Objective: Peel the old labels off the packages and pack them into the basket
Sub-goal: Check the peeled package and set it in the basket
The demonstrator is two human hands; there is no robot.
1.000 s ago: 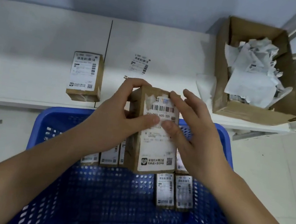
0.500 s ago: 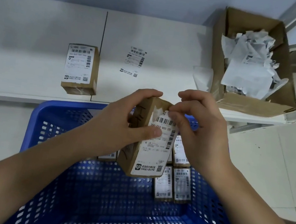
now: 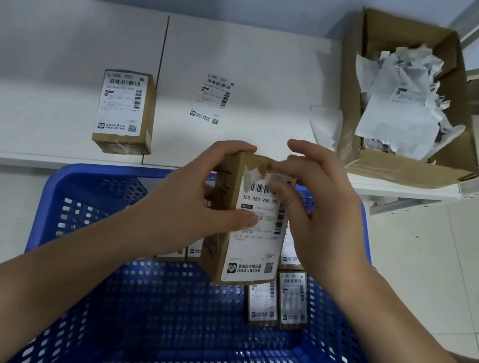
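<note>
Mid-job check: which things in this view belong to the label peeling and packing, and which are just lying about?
Belongs to the job:
- held package, gripped by left hand
- its old label, top edge pinched by right hand
- blue basket with packed packages
- labelled package on the shelf

Lying about:
- loose label on the shelf
- cardboard box of peeled scraps

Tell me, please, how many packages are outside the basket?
2: one package lies on the white shelf, and one is held over the blue basket by both hands.
</note>
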